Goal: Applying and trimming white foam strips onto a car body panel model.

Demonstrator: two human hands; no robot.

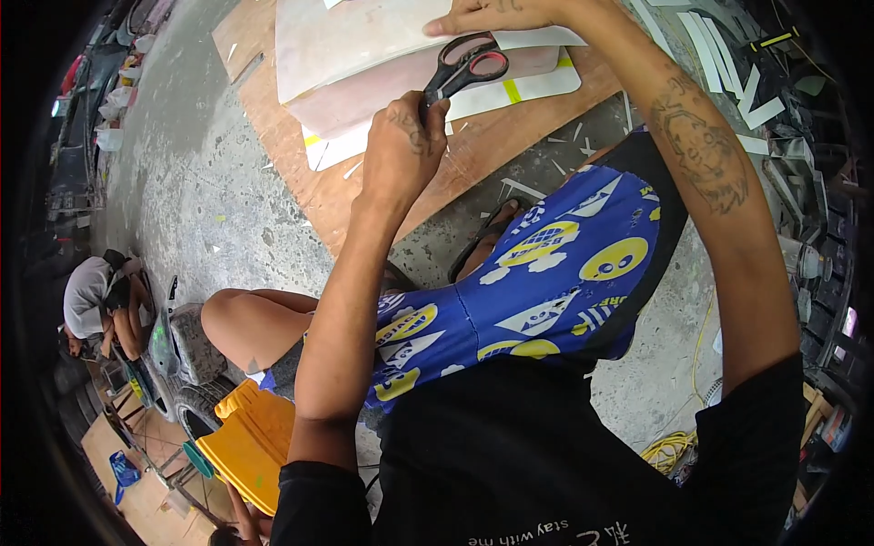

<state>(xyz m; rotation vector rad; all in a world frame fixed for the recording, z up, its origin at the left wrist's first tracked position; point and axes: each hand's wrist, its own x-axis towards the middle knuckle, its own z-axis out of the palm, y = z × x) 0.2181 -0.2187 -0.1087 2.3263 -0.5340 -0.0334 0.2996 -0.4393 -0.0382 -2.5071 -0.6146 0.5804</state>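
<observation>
Left hand (405, 136) clamped on scissors (455, 84)

Head view: the 2 hands are apart. The left holds the scissors' blade end, handles pointing away, over a wooden board (428, 200) on the floor (182, 182). The right hand (496, 14) touches a white sheet (355, 45); partly out of frame, its grip cannot be told.

Black plastic scissors handles (452, 84), smooth, above the left hand (405, 146)! White sheet (364, 45) by the right hand (487, 16) looks matt, smooth; below it, wooden board (332, 205); farther left, rough, mottled concrete floor (218, 182).
</observation>
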